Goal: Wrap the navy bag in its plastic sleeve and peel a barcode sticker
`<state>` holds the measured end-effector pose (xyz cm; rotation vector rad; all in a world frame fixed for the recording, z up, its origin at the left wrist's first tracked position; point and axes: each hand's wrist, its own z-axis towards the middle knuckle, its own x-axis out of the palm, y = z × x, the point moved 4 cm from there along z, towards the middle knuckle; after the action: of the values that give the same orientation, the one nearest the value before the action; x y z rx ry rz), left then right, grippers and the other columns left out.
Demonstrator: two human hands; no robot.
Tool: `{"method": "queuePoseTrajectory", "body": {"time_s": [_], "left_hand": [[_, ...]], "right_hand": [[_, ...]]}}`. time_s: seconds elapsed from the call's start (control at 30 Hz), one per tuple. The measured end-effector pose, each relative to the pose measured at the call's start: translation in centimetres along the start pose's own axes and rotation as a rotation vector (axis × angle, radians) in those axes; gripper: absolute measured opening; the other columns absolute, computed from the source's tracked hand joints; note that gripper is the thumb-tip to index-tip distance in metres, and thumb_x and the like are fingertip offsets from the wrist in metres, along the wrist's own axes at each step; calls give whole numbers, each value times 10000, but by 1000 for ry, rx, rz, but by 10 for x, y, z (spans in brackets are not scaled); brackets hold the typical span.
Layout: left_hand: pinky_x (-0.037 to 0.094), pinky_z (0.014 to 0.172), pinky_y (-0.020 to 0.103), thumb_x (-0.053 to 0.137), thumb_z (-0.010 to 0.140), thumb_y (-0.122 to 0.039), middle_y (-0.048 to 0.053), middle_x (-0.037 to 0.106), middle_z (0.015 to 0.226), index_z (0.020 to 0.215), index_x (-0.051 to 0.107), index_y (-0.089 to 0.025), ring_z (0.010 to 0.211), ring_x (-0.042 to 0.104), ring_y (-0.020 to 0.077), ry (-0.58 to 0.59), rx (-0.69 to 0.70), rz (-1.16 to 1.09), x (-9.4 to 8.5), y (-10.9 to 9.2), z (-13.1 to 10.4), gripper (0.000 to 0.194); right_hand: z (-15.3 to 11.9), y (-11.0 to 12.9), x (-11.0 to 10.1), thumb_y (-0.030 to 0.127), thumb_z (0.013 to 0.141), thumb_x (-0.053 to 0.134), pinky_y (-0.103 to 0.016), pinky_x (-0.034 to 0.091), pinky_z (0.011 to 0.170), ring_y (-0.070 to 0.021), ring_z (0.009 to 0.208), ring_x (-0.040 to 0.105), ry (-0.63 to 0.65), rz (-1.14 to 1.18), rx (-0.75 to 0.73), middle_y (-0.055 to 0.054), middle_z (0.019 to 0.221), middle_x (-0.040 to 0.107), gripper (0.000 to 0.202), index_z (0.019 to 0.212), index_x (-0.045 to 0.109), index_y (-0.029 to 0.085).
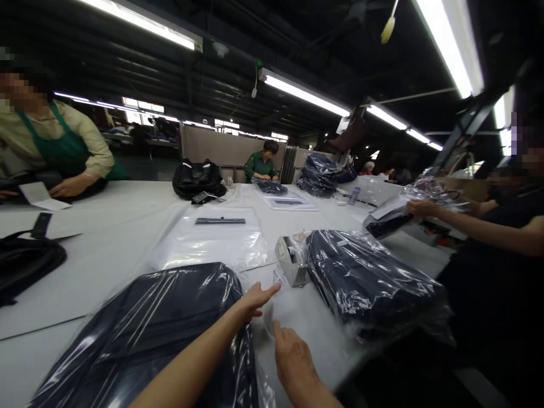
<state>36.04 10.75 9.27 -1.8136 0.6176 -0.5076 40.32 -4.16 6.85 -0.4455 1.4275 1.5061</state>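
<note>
My left hand [257, 299] reaches over the edge of a dark bag in clear plastic [170, 317]. Its index finger stretches out by the front of a grey tape dispenser [293, 262], and the fingers are apart. Lower down, my right hand [294, 356] is closed, its fingers curled with the index finger pointing up. A see-through strip that looks like clear tape [269, 321] runs between the two hands and meets the right fingertips. Right of the dispenser lies another dark bag wrapped in plastic [369, 277].
Flat clear plastic bags [212, 243] lie on the white table [114, 226]. A black backpack [199, 180] stands farther back. Co-workers are at the left, far side and right; the right one's hand [420, 207] holds a plastic-wrapped item [389, 218].
</note>
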Motion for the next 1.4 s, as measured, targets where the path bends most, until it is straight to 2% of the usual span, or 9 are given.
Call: {"method": "queuePoseTrajectory", "body": {"time_s": [0.17, 0.33, 0.6, 0.7, 0.83, 0.97, 1.1, 1.27, 1.4], "left_hand": [[468, 506, 301, 711, 477, -84, 18, 608, 607, 822, 594, -149, 604, 609, 240, 134, -70, 49, -3, 5, 36, 370], [517, 578, 320, 676, 563, -122, 57, 658, 690, 930, 595, -104, 632, 641, 225, 300, -99, -130, -1, 8, 34, 375], [532, 590, 282, 619, 755, -142, 57, 656, 796, 1127, 500, -131, 604, 628, 154, 150, -61, -381, 34, 29, 34, 391], [525, 567, 249, 582, 810, -158, 62, 651, 846, 1209, 453, -152, 588, 620, 130, 69, -80, -396, 29, 31, 35, 419], [505, 510, 249, 579, 848, -319, 102, 644, 936, 1386, 196, -218, 542, 610, 124, 34, -135, -347, 30, 29, -4, 669], [530, 651, 352, 653, 756, -490, 124, 643, 1019, 1392, 109, -307, 685, 662, 197, 224, -170, -286, 51, 36, -87, 857], [515, 734, 370, 871, 488, -303, 128, 634, 1073, 1350, 176, -307, 853, 653, 270, 366, -39, -304, 74, 57, -148, 1108], [481, 688, 278, 846, 450, -234, 79, 671, 866, 968, 553, -168, 780, 632, 216, 264, 100, -343, 87, 80, -160, 598], [477, 775, 313, 852, 435, -225, 105, 669, 978, 1076, 539, -169, 883, 623, 246, 275, 148, -424, 90, 82, -160, 716]], "right_hand": [[9, -3, -6, 390, 792, 563, -316, 479, 712, -233, 823, 605, 337, 554, 31, -62, 944, 660, 378, 1134, 593, 233], [32, -69, -14, 636, 725, 564, -303, 495, 702, -209, 785, 627, -48, 972, 576, -97, 846, 660, 566, 1015, 579, 150], [8, -46, -23, 482, 723, 690, -354, 513, 699, -214, 758, 663, 315, 1239, 474, -59, 873, 696, 802, 1367, 290, 221], [-30, -34, -28, 386, 665, 761, -377, 496, 771, -239, 814, 664, 558, 1271, 435, -95, 904, 698, 691, 1252, 491, 142], [-66, -33, -37, 372, 700, 733, -390, 475, 826, -248, 833, 661, 445, 1314, 451, -127, 912, 698, 447, 1022, 634, 78], [-78, -46, -53, 388, 708, 729, -370, 507, 729, -224, 727, 668, 137, 1252, 515, -104, 857, 708, 518, 1102, 538, 111], [-85, -51, -71, 455, 681, 732, -284, 484, 556, -203, 609, 646, -45, 1110, 499, -48, 752, 704, 686, 1208, 396, 174], [-97, -42, -86, 395, 653, 765, -310, 498, 708, -213, 796, 653, 33, 1152, 360, -77, 923, 691, 563, 1089, 489, 171], [-102, -40, -91, 325, 649, 774, -327, 474, 808, -218, 897, 633, 106, 1099, 309, -81, 943, 684, 502, 1061, 550, 146]]}}
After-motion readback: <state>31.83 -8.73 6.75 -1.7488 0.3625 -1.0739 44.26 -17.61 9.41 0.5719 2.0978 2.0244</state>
